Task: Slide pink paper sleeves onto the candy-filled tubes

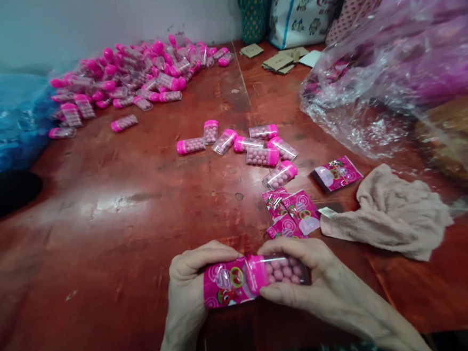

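Near the front edge of the table, my left hand (189, 280) is closed on a flat pink printed sleeve (226, 291). My right hand (305, 277) grips a clear candy bottle (283, 271) with a pink cap and pink balls inside. The capped end meets the sleeve's opening; I cannot tell how far it goes in. Just beyond my hands lie several loose printed sleeves (303, 211), with a small stack of them (338, 173) to the right. Behind those, several filled candy bottles (261, 156) lie scattered on their sides.
A large heap of pink-capped bottles (131, 76) lies at the back left of the red table (121, 231). Blue plastic (9, 116) is on the left. A beige cloth (393, 218), clear plastic bag (356, 92), cardboard pieces (280, 61) and white printed bag (306, 10) occupy the right side.
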{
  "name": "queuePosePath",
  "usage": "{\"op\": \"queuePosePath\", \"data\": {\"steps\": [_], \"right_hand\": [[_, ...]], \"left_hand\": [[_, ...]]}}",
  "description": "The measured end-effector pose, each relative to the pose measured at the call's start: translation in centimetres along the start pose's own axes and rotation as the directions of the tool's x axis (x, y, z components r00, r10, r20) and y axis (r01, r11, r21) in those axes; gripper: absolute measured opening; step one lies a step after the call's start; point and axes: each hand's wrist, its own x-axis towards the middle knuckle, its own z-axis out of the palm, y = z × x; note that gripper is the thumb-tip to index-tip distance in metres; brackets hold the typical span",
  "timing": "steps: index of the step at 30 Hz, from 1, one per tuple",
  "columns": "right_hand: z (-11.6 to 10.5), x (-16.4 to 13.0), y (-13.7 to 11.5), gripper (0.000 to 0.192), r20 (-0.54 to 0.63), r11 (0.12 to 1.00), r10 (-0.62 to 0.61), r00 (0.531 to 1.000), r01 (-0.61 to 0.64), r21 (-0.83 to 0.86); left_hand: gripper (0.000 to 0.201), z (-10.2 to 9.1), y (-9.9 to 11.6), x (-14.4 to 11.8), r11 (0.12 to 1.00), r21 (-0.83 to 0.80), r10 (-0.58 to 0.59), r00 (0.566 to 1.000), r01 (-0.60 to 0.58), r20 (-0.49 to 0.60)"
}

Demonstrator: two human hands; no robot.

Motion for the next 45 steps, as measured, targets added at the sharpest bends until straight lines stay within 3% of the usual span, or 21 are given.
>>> {"op": "queuePosePath", "data": {"steps": [3,9,14,17,21,24,27,30,33,35,40,45], "right_hand": [[-0.1,0.1,0.0,0.022,0.03,0.993,0.058,0.998,-0.061,0.101],[0.4,0.1,0.4,0.02,-0.036,0.981,0.077,0.996,-0.069,0.178],[0.5,-0.2,0.6,0.036,0.053,0.903,0.109,0.993,-0.122,0.413],[0.7,-0.2,0.5,0.029,0.104,0.866,0.097,0.99,-0.135,0.481],[1.2,-0.2,0.5,0.03,0.058,0.849,0.106,0.993,-0.121,0.515],[1.4,0.0,0.8,0.032,-0.059,0.808,0.16,0.985,-0.097,0.582],[1.7,0.2,0.7,0.031,-0.163,0.772,0.202,0.966,-0.055,0.634],[2.1,0.4,0.3,0.028,-0.263,0.845,0.163,0.951,0.003,0.534],[2.8,0.6,0.1,0.026,-0.409,0.954,0.022,0.912,0.104,0.282],[3.3,0.8,0.3,0.026,-0.471,0.985,-0.03,0.882,0.107,0.138],[4.0,1.1,1.0,0.016,-0.428,0.997,-0.046,0.902,0.014,-0.077],[4.1,0.9,0.8,0.022,-0.422,0.999,0.03,0.906,-0.044,-0.024]], "left_hand": [[0.018,0.2,0.1,0.0,0.999,0.032,0.025,0.999,-0.026,0.02],[0.017,0.2,-0.5,0.1,0.999,0.047,0.015,1.0,-0.015,0.013],[0.018,0.4,-0.2,0.0,0.999,0.043,-0.015,0.997,0.012,0.076],[0.014,0.5,0.0,-0.1,0.998,-0.044,-0.047,0.996,0.051,0.072],[0.012,0.2,0.1,-0.2,0.96,-0.228,-0.162,0.987,0.162,0.017],[0.031,0.0,0.1,-0.1,0.883,-0.409,-0.256,0.967,0.232,-0.002],[0.056,0.3,-0.1,0.1,0.828,-0.487,-0.305,0.952,0.277,0.023],[0.04,1.6,-0.8,0.1,0.828,-0.455,-0.362,0.932,0.326,0.008],[0.02,3.2,-1.3,0.3,0.827,-0.477,-0.374,0.925,0.298,-0.07],[0.015,4.0,-1.3,0.5,0.82,-0.503,-0.372,0.922,0.274,-0.103],[0.021,4.3,-1.2,0.7,0.803,-0.528,-0.365,0.929,0.276,-0.069],[0.029,4.3,-1.2,0.5,0.75,-0.552,-0.405,0.913,0.365,0.054]]}}
